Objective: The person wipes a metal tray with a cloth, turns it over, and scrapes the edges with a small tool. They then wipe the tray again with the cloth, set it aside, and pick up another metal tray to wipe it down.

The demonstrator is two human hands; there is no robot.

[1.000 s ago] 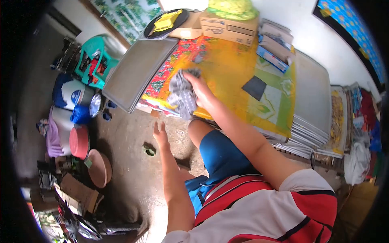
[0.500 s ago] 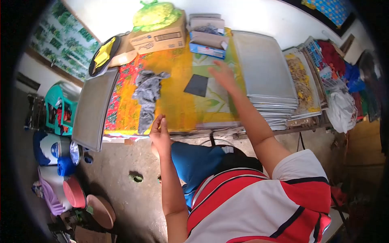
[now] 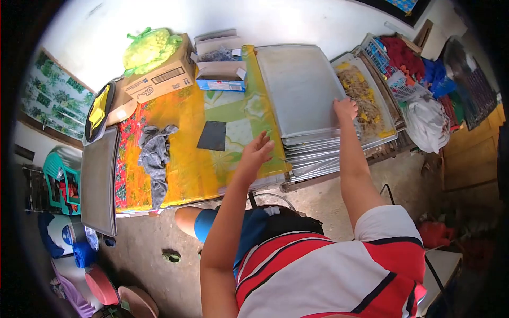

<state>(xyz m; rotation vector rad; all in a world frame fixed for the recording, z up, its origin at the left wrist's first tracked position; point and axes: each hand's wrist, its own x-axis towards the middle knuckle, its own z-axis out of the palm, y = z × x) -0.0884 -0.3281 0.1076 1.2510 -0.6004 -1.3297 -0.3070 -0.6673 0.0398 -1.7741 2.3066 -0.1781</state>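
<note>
On the table's right side, a stack of flat grey metal trays lies with the rims one above another. My right hand is at the right edge of the top tray, its fingers curled over the rim. Left of the stack, my left hand hovers above the table with fingers apart and nothing in it. A dark square sheet lies flat on the patterned tablecloth. Farther left is a crumpled grey cloth.
An open blue box and a cardboard box with a green bag stand at the back. Right of the stack is a tray of brown and yellow material, beside a crate. Another flat tray leans at the left.
My view has turned right. My right hand has gone from above the tablecloth to the tray stack's right edge. My left hand has moved right and forward over the table.
</note>
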